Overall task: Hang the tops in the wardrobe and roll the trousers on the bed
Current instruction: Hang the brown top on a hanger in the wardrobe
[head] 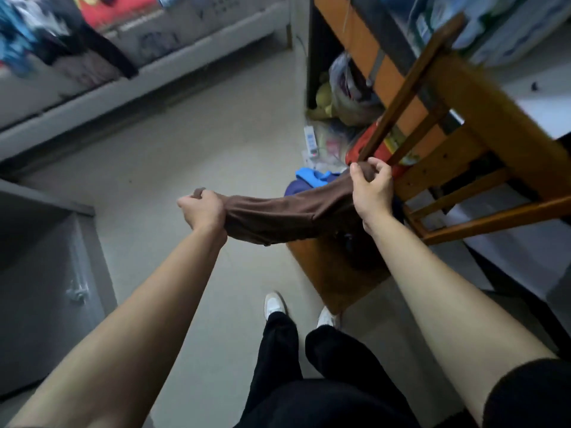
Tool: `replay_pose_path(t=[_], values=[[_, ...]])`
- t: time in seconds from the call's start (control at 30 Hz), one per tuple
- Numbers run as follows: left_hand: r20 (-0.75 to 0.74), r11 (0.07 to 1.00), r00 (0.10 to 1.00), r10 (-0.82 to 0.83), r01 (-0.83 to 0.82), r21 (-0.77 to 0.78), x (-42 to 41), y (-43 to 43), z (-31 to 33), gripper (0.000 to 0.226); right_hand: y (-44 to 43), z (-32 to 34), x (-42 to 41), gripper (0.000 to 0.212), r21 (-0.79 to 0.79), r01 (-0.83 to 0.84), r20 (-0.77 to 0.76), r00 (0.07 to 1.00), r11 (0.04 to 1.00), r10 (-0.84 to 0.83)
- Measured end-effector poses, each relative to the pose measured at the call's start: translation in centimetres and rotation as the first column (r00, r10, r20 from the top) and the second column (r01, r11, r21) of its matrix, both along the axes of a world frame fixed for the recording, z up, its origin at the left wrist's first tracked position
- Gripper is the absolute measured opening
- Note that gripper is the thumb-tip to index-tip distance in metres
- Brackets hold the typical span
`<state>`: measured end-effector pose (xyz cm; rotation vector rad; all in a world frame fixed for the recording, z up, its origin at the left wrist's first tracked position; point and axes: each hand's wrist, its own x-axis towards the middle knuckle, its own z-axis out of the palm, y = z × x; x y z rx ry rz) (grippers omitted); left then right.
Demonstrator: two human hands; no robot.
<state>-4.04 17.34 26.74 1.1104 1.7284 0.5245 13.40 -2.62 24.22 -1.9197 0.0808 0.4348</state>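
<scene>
A brown garment (278, 214) is stretched between both hands above the floor and the seat of a wooden chair (333, 273). My left hand (202, 210) grips its left end in a fist. My right hand (372, 188) pinches its right end, thumb and fingers curled round the cloth. I cannot tell whether it is a top or trousers. Blue and dark clothes (312, 177) lie piled behind it. The bed (173, 57) runs along the upper left, with several garments (40, 35) heaped on it.
A grey metal cabinet door (58, 273) stands at the left. The wooden chair back (463, 134) and a white desk (540, 100) fill the right. Bags, a power strip (310, 140) and clutter lie under the desk. My legs and white shoes (275, 304) stand on bare floor.
</scene>
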Motion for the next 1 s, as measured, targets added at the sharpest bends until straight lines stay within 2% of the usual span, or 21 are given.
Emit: replay_pose_path(t=[0.07,0.13,0.2,0.3,0.4,0.5,0.57,0.6,0.63,0.7,0.73,0.8,0.87,0.93,1.0], values=[[0.105,0.996,0.991,0.083,-0.086,0.024,-0.5,1.3,5.4,0.028,1.5,4.1,0.6,0.053,0.064,-0.07,0.044,0.997,0.995,0.067],[0.247,0.988,0.961,0.127,-0.144,0.053,-1.1,2.3,10.7,0.024,2.8,7.4,0.6,0.046,0.097,-0.122,0.098,0.989,0.988,0.112],[0.366,0.971,0.924,0.108,-0.178,0.162,-1.8,2.9,15.6,0.021,4.2,9.8,0.0,0.045,0.092,-0.158,0.155,0.978,0.983,0.142],[0.508,0.915,0.86,0.056,-0.247,0.317,-3.5,3.5,22.4,0.023,6.9,12.2,-3.1,0.075,0.029,-0.331,0.16,0.933,0.943,0.322],[0.696,0.914,0.718,-0.017,-0.272,0.302,-5.3,3.4,27.9,0.022,9.3,13.2,-9.5,0.117,-0.034,-0.602,0.066,0.795,0.797,0.603],[0.765,0.914,0.637,-0.094,-0.249,0.32,-7.3,3.3,31.7,0.017,11.5,13.6,-16.9,0.15,-0.004,-0.774,0.173,0.623,0.633,0.763],[0.796,0.902,0.584,-0.161,-0.239,0.359,-9.1,3.9,33.3,0.017,13.5,13.9,-21.0,0.159,-0.032,-0.821,0.224,0.55,0.571,0.804],[0.804,0.89,0.561,-0.2,-0.24,0.388,-10.2,4.5,34.1,0.018,14.7,14.3,-22.5,0.153,-0.071,-0.83,0.246,0.523,0.553,0.816],[0.803,0.873,0.549,-0.231,-0.248,0.421,-11.5,5.2,34.7,0.018,16.0,14.7,-23.5,0.135,-0.12,-0.835,0.268,0.494,0.537,0.827],[0.767,0.825,0.588,-0.257,-0.279,0.491,-14.7,7.5,35.5,0.019,18.6,15.7,-24.5,0.058,-0.186,-0.833,0.292,0.46,0.522,0.838],[0.722,0.788,0.649,-0.242,-0.303,0.536,-16.6,9.1,35.5,0.02,19.6,16.4,-24.7,0.03,-0.2,-0.825,0.292,0.465,0.528,0.836],[0.581,0.689,0.803,-0.133,-0.346,0.637,-21.3,12.5,35.0,0.02,21.5,17.8,-24.8,0.025,-0.172,-0.8,0.293,0.515,0.574,0.806],[0.466,0.621,0.885,0.011,-0.371,0.69,-26.6,15.5,33.6,0.021,23.8,19.9,-25.1,0.021,-0.098,-0.765,0.312,0.583,0.636,0.75],[0.386,0.635,0.915,0.118,-0.368,0.679,-31.5,18.0,31.0,0.021,26.7,22.4,-26.0,0.021,-0.022,-0.77,0.363,0.588,0.637,0.723],[0.312,0.723,0.937,0.158,-0.325,0.61,-35.8,20.1,27.7,0.019,29.6,25.6,-27.7,0.019,0.024,-0.82,0.411,0.53,0.572,0.742]])
